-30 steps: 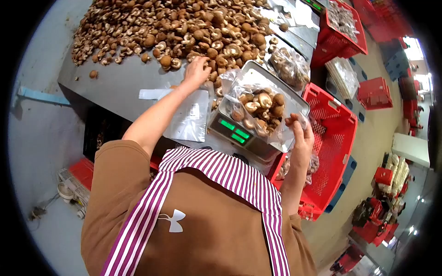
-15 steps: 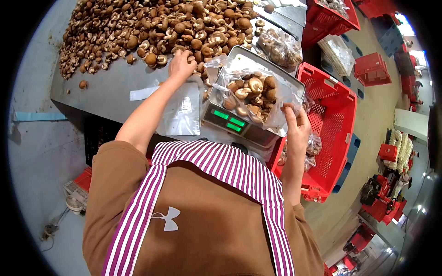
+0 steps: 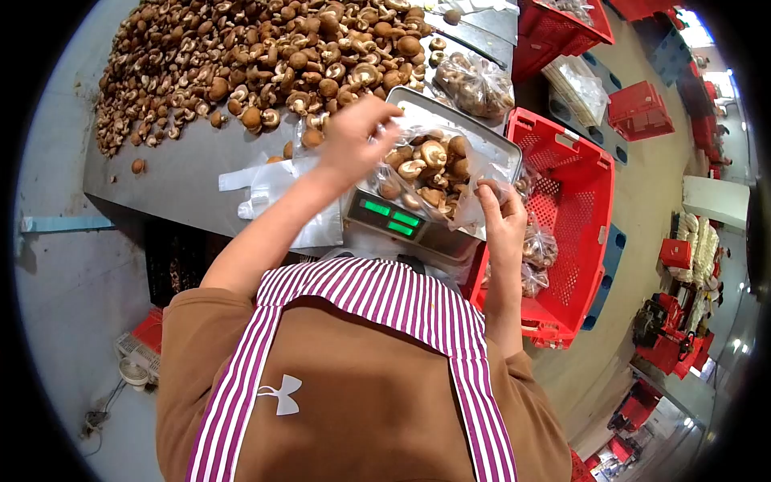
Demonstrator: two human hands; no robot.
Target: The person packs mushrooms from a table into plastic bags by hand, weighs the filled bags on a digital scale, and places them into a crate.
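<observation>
A clear plastic bag of brown mushrooms (image 3: 434, 165) lies open on the tray of a weighing scale (image 3: 507, 153) with green lit digits. My right hand (image 3: 503, 215) pinches the bag's right edge between thumb and fingers. At the bag's left side is my left hand (image 3: 360, 136), raised over the scale's left edge. It is smeared by motion, and whether it holds anything is not clear. Behind the scale and to its left spreads a large heap of loose mushrooms (image 3: 265, 56). Flat plastic bags (image 3: 309, 213) lie left of the scale.
A filled bag of mushrooms (image 3: 474, 84) lies behind the scale. On the right stands a red crate (image 3: 566, 233) with several filled bags inside. Another red crate (image 3: 562, 32) is at the back. The grey table's (image 3: 161, 185) front edge runs along the left.
My left hand has moved from the mushroom heap rightward to the bag on the scale. My right hand still holds the bag's edge. The whole view has shifted a little.
</observation>
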